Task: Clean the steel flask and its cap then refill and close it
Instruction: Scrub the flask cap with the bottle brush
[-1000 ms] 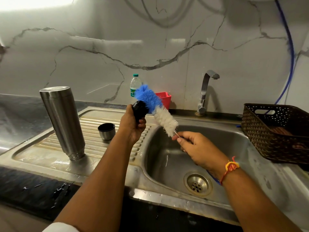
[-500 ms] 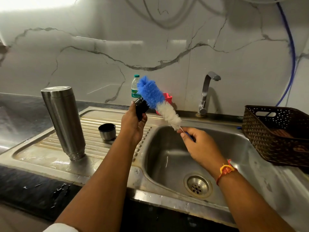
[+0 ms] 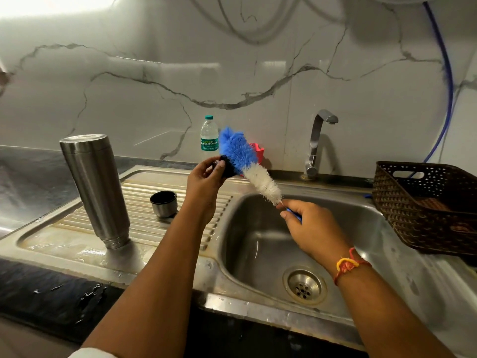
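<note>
- left hand (image 3: pixel 204 179) fingers (image 3: pixel 215 165) pinch the small black cap (image 3: pixel 227 167) at their tips, raised above the inner edge of the drainboard (image 3: pixel 144 228); a tip pinch on a likely wet cap looks weak; a hard scrub stroke could pop it loose into the sink (image 3: pixel 258 241)
- right hand (image 3: pixel 312 228) fingers (image 3: pixel 285 214) are curled round the thin blue handle of the brush (image 3: pixel 247 161), right at its tail end; bristles lie against the cap; held that far back the brush may twist or flick; risk of spray on the wall and the tabletop (image 3: pixel 38 288); bristles may also only wipe the outside and miss the cap's inner grooves
- steel cup (image 3: pixel 164 204) sits on the drainboard just beside the left forearm; a sideways arm move could knock it over
- flask (image 3: pixel 95 187) stands on the drainboard, well apart to the left, apparently mouth down on its narrow end; tall, on wet ribs; a bump or an elbow swing could topple it
- tap (image 3: pixel 316 140) shows no running water; without a rinse, dirt or soap could stay on the cap
- plastic bottle (image 3: pixel 209 135) stands at the wall behind the brush tip; how far behind is unclear; a wide stroke might hit it
</note>
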Available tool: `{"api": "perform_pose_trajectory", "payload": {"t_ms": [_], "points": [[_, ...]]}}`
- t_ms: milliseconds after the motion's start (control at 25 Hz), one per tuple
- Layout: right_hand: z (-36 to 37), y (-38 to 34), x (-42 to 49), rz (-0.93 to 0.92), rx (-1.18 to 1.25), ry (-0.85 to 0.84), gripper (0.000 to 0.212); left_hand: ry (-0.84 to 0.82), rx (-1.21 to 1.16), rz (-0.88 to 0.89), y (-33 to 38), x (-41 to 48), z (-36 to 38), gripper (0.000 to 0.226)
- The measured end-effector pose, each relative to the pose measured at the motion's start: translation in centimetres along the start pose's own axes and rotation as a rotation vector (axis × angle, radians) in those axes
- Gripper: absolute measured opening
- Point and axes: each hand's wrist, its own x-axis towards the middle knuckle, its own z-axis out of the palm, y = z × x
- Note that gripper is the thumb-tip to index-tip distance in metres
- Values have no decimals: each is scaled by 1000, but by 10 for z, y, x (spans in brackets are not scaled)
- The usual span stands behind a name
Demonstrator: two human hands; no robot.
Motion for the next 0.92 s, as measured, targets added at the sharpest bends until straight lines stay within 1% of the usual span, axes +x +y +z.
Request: {"api": "perform_pose_trajectory", "payload": {"t_ms": [80,240,360,400,480,600,680,760,840,920], "points": [[-1,-1,1,12,-14,4,30,-43,56,35,0,-1,-1,24],[-1,-5,-3,14,-9,-36,29,8,-43,62,3,4,-9,27],[-1,-5,-1,45,-8,-30,29,-87,28,44,0,-3,1,21],[-1,-4,0,69,-6,-47,29,-106,0,37,0,-5,5,19],[2,-5,1,104,8,-95,28,-78,-111,13,3,-5,8,18],[4,-7,0,135,157,-95,23,15,-291,-45,4,0,3,28],[1,-10,0,220,360,-94,21,40,-364,-84,3,2,1,28],[-2,-13,-2,317,557,-167,22,22,-397,-118,4,1,1,25],[-3,-14,-4,325,600,-235,22,-24,-364,-144,2,-1,2,20],[-3,-14,-4,287,564,-233,23,-68,-293,-169,1,-5,6,16]]}}
